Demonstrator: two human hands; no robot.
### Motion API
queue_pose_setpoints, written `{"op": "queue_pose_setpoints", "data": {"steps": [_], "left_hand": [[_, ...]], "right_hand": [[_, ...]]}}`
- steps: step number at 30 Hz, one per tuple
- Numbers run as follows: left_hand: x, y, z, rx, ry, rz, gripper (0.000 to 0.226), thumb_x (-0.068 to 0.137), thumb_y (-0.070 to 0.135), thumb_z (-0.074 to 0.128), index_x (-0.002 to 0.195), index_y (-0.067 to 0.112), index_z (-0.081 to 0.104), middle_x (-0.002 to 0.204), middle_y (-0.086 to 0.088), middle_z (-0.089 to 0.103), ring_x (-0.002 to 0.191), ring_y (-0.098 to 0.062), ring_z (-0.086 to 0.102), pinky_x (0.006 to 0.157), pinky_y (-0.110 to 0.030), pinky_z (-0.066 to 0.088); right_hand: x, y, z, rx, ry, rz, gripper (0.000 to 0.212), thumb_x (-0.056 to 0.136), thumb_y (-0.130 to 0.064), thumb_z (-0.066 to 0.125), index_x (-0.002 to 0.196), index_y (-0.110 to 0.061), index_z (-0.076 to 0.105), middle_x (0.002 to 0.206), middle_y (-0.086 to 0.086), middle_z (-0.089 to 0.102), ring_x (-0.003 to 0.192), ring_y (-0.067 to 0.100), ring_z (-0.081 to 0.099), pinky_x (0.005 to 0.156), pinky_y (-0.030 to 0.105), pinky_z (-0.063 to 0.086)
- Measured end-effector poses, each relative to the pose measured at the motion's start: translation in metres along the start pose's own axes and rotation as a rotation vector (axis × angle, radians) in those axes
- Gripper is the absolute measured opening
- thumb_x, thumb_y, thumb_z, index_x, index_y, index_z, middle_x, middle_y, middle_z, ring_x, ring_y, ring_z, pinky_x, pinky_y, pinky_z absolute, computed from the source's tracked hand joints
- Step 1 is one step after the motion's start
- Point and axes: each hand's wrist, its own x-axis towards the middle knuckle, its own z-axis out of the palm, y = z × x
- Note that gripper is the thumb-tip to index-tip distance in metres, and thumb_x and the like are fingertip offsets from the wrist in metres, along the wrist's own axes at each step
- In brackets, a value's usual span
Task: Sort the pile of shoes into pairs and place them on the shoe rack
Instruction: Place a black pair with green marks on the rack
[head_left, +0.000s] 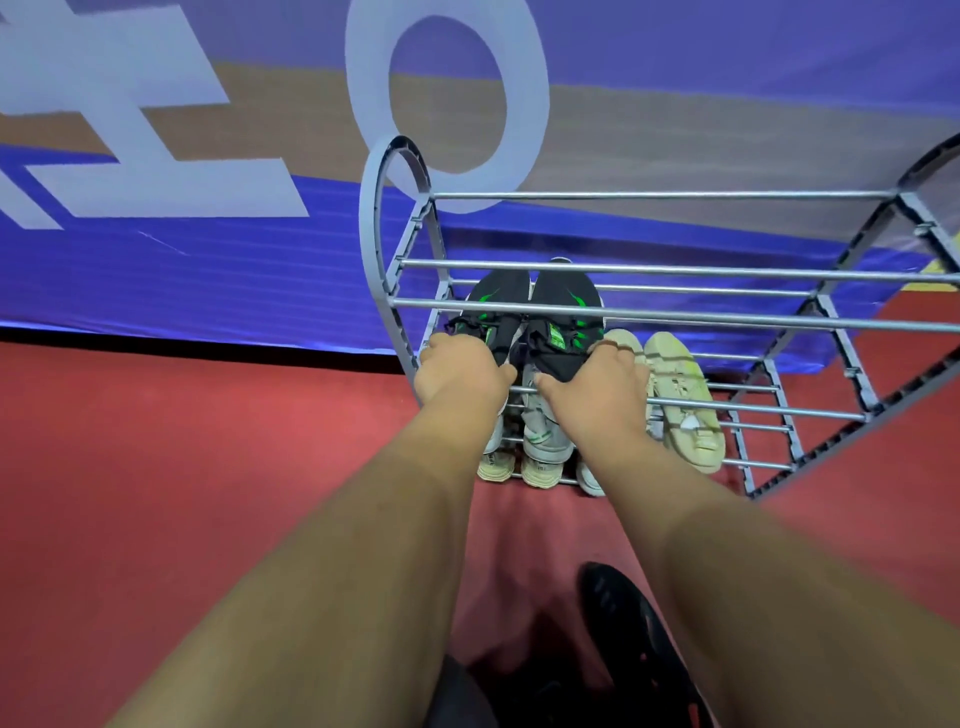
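A grey shoe rack (675, 315) with metal bars stands against a blue banner. On its second tier lie two black shoes with green marks side by side, toes toward the banner: the left black shoe (496, 301) and the right black shoe (566, 304). My left hand (460, 371) grips the heel of the left one, and my right hand (597, 382) grips the heel of the right one. A cream pair (675, 384) lies soles-up to the right on a lower tier. Grey-white shoes (540, 447) sit on the tier beneath my hands, partly hidden.
The rack stands on a red carpet (182, 467). A black shoe (639, 639) lies on the floor near me, between my forearms. The blue and tan banner (208, 249) closes off the space behind the rack. The right half of the rack's tiers holds no shoes.
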Motion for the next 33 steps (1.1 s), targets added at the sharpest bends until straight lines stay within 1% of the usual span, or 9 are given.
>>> {"op": "queue_pose_setpoints", "data": {"steps": [4,7,9,14,17,20,25,30,33], "left_hand": [[0.0,-0.006,0.002,-0.054,-0.112,-0.029,0.095,0.074,0.054,0.08,0.144,0.003,0.043,0.142,-0.014,0.047,0.129,-0.035,0.053,0.093,-0.045,0.052],[-0.002,-0.01,0.0,-0.077,-0.093,0.006,0.049,0.073,0.035,0.081,0.111,0.011,0.063,0.113,-0.005,0.065,0.093,-0.028,0.067,0.072,-0.035,0.054],[-0.005,-0.012,-0.003,-0.094,-0.056,0.03,0.02,0.076,0.027,0.076,0.083,0.016,0.061,0.092,-0.002,0.066,0.072,-0.024,0.062,0.06,-0.029,0.045],[-0.009,-0.007,-0.013,-0.141,0.023,0.039,0.023,0.083,0.029,0.071,0.073,0.017,0.054,0.078,-0.002,0.06,0.073,-0.028,0.059,0.058,-0.029,0.039],[-0.002,-0.011,-0.005,-0.16,0.029,0.045,0.031,0.083,0.04,0.075,0.091,0.013,0.062,0.093,-0.004,0.068,0.08,-0.03,0.063,0.065,-0.033,0.044],[0.002,-0.016,0.006,-0.161,0.041,0.025,0.067,0.081,0.054,0.081,0.122,0.007,0.056,0.115,-0.007,0.067,0.099,-0.032,0.069,0.068,-0.036,0.046],[0.004,-0.018,0.008,-0.151,0.041,0.031,0.084,0.075,0.059,0.084,0.132,0.006,0.05,0.124,-0.008,0.063,0.108,-0.032,0.068,0.07,-0.038,0.048],[0.007,-0.024,0.006,-0.145,-0.092,0.027,0.095,0.073,0.025,0.092,0.146,0.003,0.036,0.145,-0.012,0.047,0.125,-0.032,0.06,0.085,-0.041,0.052],[0.008,-0.029,0.006,-0.135,-0.098,0.063,0.093,0.077,0.015,0.088,0.149,0.001,0.031,0.147,-0.013,0.045,0.128,-0.033,0.058,0.082,-0.039,0.049]], "right_hand": [[-0.004,-0.001,-0.003,-0.094,-0.11,-0.048,0.088,0.07,-0.053,0.08,0.138,-0.009,0.045,0.135,0.012,0.048,0.125,0.035,0.043,0.106,0.042,0.04],[-0.006,0.003,-0.005,-0.032,-0.185,-0.069,0.088,0.075,-0.039,0.084,0.144,-0.009,0.038,0.138,0.013,0.043,0.129,0.036,0.043,0.105,0.043,0.043],[-0.004,0.005,-0.007,0.037,-0.163,-0.068,0.077,0.074,-0.034,0.084,0.135,-0.009,0.045,0.132,0.013,0.048,0.124,0.037,0.049,0.101,0.043,0.047],[-0.003,-0.005,-0.011,0.179,-0.064,-0.109,0.073,0.072,-0.035,0.082,0.132,-0.01,0.051,0.123,0.01,0.06,0.119,0.03,0.055,0.093,0.035,0.05],[0.001,-0.008,-0.008,0.193,-0.064,-0.113,0.078,0.071,-0.036,0.083,0.136,-0.01,0.049,0.126,0.01,0.059,0.12,0.03,0.055,0.095,0.038,0.052],[0.002,-0.001,-0.004,0.154,-0.109,-0.119,0.084,0.071,-0.038,0.088,0.14,-0.009,0.048,0.132,0.011,0.056,0.124,0.03,0.055,0.101,0.038,0.049],[0.0,-0.001,-0.001,0.116,-0.125,-0.116,0.092,0.07,-0.042,0.09,0.142,-0.007,0.046,0.136,0.013,0.052,0.127,0.031,0.054,0.104,0.04,0.048],[-0.001,-0.001,-0.006,0.086,-0.155,-0.121,0.095,0.069,-0.043,0.091,0.143,-0.006,0.044,0.139,0.013,0.052,0.13,0.03,0.052,0.105,0.042,0.048],[-0.004,-0.002,-0.011,0.087,-0.16,-0.117,0.089,0.069,-0.044,0.089,0.139,-0.008,0.048,0.137,0.01,0.056,0.127,0.03,0.055,0.102,0.041,0.05]]}}
